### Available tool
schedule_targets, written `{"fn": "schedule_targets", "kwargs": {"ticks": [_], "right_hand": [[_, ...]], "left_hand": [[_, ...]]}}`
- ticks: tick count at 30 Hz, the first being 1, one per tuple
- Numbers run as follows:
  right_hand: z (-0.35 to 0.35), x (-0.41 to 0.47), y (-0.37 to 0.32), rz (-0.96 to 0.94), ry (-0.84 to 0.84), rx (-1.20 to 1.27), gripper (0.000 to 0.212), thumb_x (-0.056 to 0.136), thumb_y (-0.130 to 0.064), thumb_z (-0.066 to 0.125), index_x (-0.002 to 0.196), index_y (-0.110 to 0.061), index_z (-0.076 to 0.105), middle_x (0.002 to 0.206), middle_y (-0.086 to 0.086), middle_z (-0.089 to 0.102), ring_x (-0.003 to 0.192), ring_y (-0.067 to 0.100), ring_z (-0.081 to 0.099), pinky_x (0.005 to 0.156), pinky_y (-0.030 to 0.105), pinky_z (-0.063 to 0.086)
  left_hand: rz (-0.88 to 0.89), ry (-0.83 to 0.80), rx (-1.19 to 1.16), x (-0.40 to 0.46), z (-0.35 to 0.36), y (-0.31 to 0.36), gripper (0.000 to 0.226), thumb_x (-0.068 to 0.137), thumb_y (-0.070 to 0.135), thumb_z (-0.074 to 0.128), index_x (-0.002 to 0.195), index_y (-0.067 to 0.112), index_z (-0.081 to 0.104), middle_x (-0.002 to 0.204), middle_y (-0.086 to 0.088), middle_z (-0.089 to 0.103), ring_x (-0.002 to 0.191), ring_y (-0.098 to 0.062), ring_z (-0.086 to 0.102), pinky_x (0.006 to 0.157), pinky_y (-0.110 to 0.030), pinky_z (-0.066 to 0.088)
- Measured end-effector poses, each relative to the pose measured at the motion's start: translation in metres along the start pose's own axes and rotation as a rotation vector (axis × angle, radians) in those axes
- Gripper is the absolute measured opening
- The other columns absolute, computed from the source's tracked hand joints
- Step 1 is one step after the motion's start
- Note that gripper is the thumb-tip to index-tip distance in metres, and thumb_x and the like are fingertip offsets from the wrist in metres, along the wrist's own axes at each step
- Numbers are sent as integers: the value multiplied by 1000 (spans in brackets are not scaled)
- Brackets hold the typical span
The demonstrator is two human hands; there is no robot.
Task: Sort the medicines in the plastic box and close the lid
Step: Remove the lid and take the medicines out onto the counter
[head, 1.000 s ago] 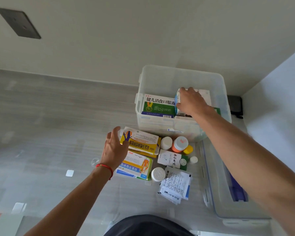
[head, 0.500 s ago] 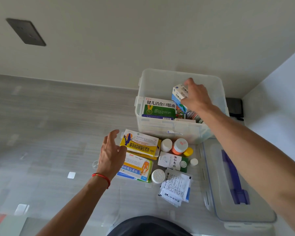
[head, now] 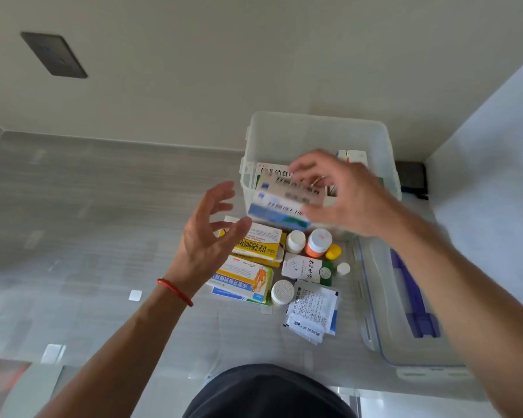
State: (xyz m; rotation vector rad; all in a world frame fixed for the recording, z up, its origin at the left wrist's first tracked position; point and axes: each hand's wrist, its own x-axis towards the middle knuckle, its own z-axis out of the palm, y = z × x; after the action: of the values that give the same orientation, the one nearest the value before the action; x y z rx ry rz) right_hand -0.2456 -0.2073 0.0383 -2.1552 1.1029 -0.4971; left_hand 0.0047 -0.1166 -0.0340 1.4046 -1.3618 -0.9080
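A clear plastic box (head: 314, 128) stands on the floor by the wall, with a green and white carton (head: 267, 173) and other cartons inside. My right hand (head: 344, 194) holds a blurred blue and white medicine carton (head: 280, 203) above the box's near left corner. My left hand (head: 209, 236) hovers open, fingers spread, just left of that carton and over a yellow carton (head: 260, 244). On the floor lie an orange and blue carton (head: 242, 280), white-capped bottles (head: 317, 241), a white and green carton (head: 307, 267) and paper sachets (head: 313, 312). The box lid (head: 405, 300) lies to the right.
The lid has a blue handle (head: 414, 297) and lies against the right wall. A dark object (head: 411, 179) sits in the corner behind the box. Small white stickers (head: 135, 295) dot the grey floor. A dark wall plate (head: 53, 54) is at upper left.
My right hand has lifted the blue and white carton out of the box and swung it left and toward me. My left hand has risen from the floor cartons toward it.
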Motion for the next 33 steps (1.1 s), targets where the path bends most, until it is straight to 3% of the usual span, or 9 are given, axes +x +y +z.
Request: {"fn": "schedule_targets", "kwargs": {"ticks": [2,5,11,15,20,26,28,31,33], "right_hand": [[34,-6,-4,-31,-122,46,61,76,-20,87,128,-32,55,128,-10,69,114,-2,66,95,22,57],[88,-13,-2,-17,-228,110,54,78,-15,85,124,-26,58,119,-7,72,108,7,69,93,30,60],[167,-32,10,26,-390,62,51,87,-13,75,135,-20,58,126,-2,66,101,1,54,86,17,47],[160,-37,19,102,-342,74,35,94,-15,66,128,-24,63,123,-4,68,101,5,60,87,31,56],[136,-47,36,162,-272,104,28,98,-16,63,125,-24,66,121,-11,69,98,2,65,85,29,58],[130,-57,47,223,-209,131,27,98,-13,62,122,-22,69,114,-15,69,100,4,65,85,28,59],[127,-58,48,224,-190,141,27,98,-14,61,121,-25,69,113,-15,69,100,2,65,84,25,58],[118,-60,51,218,-148,147,27,98,-16,62,122,-26,70,113,-13,71,100,1,66,81,20,56],[107,-59,50,200,-106,148,26,97,-16,64,120,-24,71,112,-13,73,99,2,67,81,20,56]], "left_hand": [[21,-109,68,-7,-8,-7,59,88,27,76,140,25,48,125,9,63,118,-9,61,87,-21,56],[-58,-234,164,-24,-19,-31,48,84,13,79,126,25,59,106,22,71,105,-1,67,86,-17,57],[-217,-378,263,-68,-35,-89,42,77,-1,80,106,21,61,99,1,72,95,-11,70,76,-19,58],[-231,-460,320,-79,-29,-107,39,80,-1,76,105,13,50,107,2,61,104,-13,62,77,-19,58],[-181,-524,395,-86,-42,-118,41,79,1,79,101,20,50,110,8,58,102,-3,62,73,-13,57],[-139,-467,483,-83,-14,-129,45,80,-3,76,118,9,56,123,-8,52,114,-23,59,83,-7,52],[-105,-443,512,-82,-7,-129,51,80,-2,76,125,8,57,123,-9,49,116,-25,56,87,-14,54],[44,-448,714,-76,-5,-111,56,78,17,80,129,17,58,125,-7,50,117,-24,52,84,-31,60],[124,-452,763,-65,-3,-91,60,77,28,81,132,19,58,125,-6,54,115,-23,53,80,-31,57]]}}
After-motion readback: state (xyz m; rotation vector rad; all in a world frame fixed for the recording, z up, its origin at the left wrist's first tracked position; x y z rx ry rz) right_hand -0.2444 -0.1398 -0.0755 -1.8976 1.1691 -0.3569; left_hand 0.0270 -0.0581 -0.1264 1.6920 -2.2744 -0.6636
